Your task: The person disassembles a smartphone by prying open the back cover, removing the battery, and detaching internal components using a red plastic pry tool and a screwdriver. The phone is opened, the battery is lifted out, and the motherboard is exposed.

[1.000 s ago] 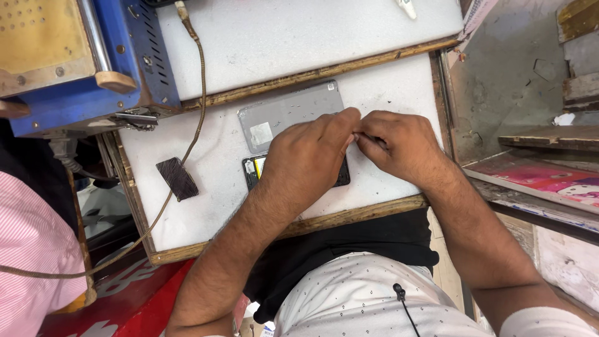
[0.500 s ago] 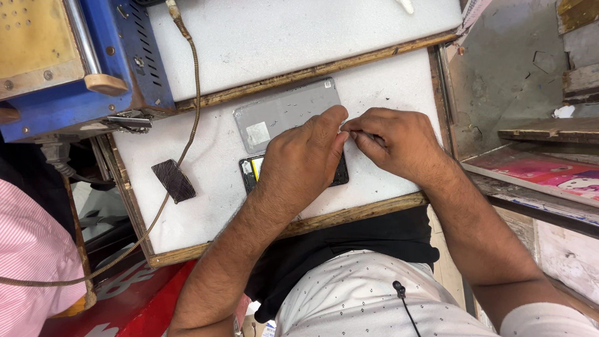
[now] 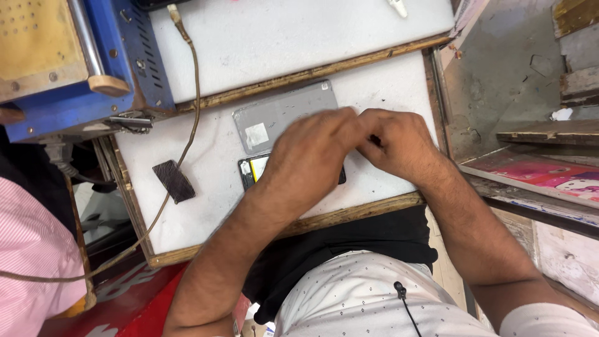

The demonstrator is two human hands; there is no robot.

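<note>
A black phone with a yellow patch lies on the white work board. My left hand lies over most of it, fingers curled and blurred by motion. My right hand meets the left fingertips just right of the phone, with its fingers pinched together on something small that I cannot make out. A flat grey panel with a white sticker lies just behind the phone, partly under my left fingers.
A small dark rectangular pad lies left of the phone. A blue and tan machine stands at the back left, with a brown cable running across the board. A second white board sits behind. A person's pink sleeve shows at left.
Both hands stay together over the phone. My left hand's fingers have shifted slightly along the grey panel and now show motion blur. The phone and the panel have not moved.
</note>
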